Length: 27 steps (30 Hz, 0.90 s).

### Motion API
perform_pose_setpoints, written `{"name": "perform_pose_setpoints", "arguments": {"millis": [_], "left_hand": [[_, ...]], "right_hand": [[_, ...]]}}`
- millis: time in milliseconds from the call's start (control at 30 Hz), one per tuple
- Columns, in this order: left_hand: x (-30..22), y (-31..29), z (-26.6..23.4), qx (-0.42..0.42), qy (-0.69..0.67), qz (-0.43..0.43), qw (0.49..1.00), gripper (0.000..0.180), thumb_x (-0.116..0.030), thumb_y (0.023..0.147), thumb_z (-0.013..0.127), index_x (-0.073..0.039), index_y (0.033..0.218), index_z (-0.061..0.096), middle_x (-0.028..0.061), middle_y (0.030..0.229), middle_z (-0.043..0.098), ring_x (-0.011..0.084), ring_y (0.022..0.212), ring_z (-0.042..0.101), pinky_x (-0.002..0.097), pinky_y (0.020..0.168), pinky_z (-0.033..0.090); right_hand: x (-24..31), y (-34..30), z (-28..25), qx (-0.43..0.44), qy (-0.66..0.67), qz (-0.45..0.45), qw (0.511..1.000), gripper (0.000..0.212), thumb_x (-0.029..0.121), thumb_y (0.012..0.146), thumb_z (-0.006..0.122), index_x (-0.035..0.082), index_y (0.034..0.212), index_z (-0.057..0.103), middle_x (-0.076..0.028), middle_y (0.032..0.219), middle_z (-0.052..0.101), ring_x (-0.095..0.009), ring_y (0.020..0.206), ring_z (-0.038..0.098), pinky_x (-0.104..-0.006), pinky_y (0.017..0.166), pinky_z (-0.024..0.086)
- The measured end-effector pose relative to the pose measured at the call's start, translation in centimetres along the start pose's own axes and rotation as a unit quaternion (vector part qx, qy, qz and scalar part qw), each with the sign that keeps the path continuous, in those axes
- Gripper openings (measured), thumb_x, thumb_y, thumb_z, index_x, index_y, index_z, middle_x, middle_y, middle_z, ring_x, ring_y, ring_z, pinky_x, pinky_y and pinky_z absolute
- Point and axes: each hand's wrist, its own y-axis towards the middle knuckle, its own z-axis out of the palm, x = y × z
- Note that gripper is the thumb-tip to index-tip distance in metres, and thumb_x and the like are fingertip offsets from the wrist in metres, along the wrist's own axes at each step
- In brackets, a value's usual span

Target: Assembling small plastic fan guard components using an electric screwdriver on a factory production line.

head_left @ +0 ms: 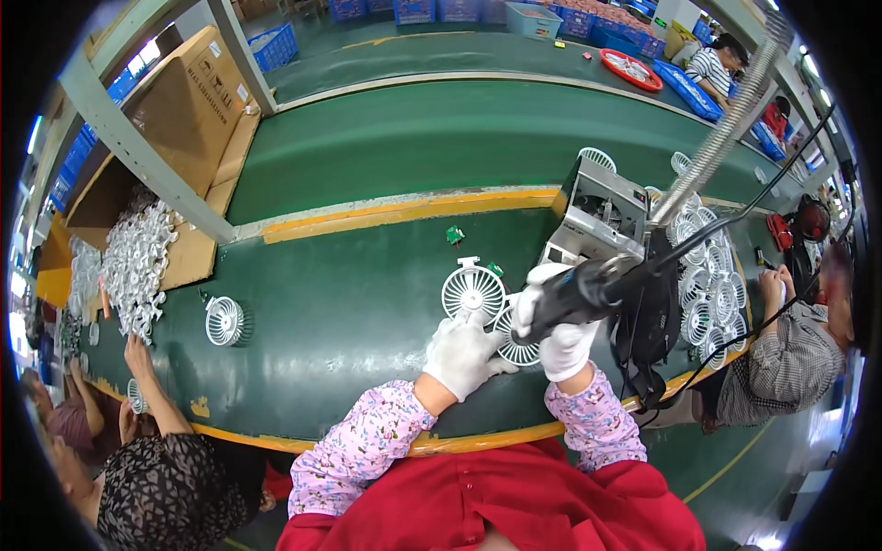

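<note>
My right hand (pixel 567 349), in a white glove, is wrapped round a black power screwdriver (pixel 577 298) that hangs from a coiled spring (pixel 726 119). Below the tool lies a round white fan grille (pixel 520 354), partly covered by my hands and the screwdriver. My left hand (pixel 462 356), gloved too, steadies this grille at its left side with thumb and fingers. Just beyond my left fingertips another white fan grille (pixel 473 290) with a short stem lies on the green bench. The screwdriver's tip is hidden.
A grey metal box (pixel 602 216) stands beyond the screwdriver. Many white grilles (pixel 712 294) are heaped at right. A lone grille (pixel 224 321) and a carton (pixel 197 110) with white parts (pixel 138 253) are at left. Small green circuit boards (pixel 455 235) lie ahead. Co-workers sit on both sides.
</note>
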Motion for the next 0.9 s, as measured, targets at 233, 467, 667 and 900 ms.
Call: {"name": "perform_pose_setpoints", "arguments": {"millis": [233,467,667,900], "left_hand": [[0.2,-0.2,0.3,0.003,0.016,-0.007,1.000,0.043,-0.042,0.062,0.073,-0.016,0.096,0.066,0.0109,0.094,0.056,0.0292,0.091,0.055,0.0404,0.075,0.043],[-0.1,-0.1,-0.1,0.008,0.010,-0.003,1.000,0.041,-0.044,0.061,0.072,-0.016,0.089,0.066,0.0121,0.091,0.055,0.0298,0.088,0.055,0.0409,0.071,0.043],[-1.2,-1.6,0.1,0.040,-0.023,0.078,0.996,0.036,-0.043,0.063,0.069,-0.014,0.083,0.064,0.0108,0.084,0.054,0.0296,0.081,0.056,0.0420,0.065,0.043],[-1.8,-1.6,0.6,0.052,-0.047,0.110,0.991,0.036,-0.039,0.061,0.071,-0.012,0.082,0.063,0.0112,0.088,0.054,0.0295,0.084,0.056,0.0417,0.066,0.044]], "right_hand": [[-1.0,0.9,0.1,0.029,-0.072,0.045,0.996,0.081,0.050,0.050,0.084,-0.001,0.103,0.050,-0.008,0.067,0.055,-0.016,0.053,0.053,-0.0237,0.046,0.041],[-0.5,0.6,-0.4,0.043,-0.038,0.072,0.996,0.075,0.047,0.054,0.082,-0.002,0.102,0.051,-0.007,0.067,0.055,-0.014,0.054,0.052,-0.0241,0.045,0.040],[5.1,2.9,0.8,-0.070,-0.249,-0.185,0.948,0.088,0.080,0.061,0.054,0.005,0.107,0.044,-0.001,0.061,0.047,-0.012,0.048,0.046,-0.0258,0.046,0.040],[5.9,3.8,-1.2,-0.080,-0.189,-0.167,0.964,0.086,0.070,0.054,0.071,0.002,0.102,0.047,-0.005,0.062,0.050,-0.015,0.050,0.049,-0.0240,0.046,0.039]]}}
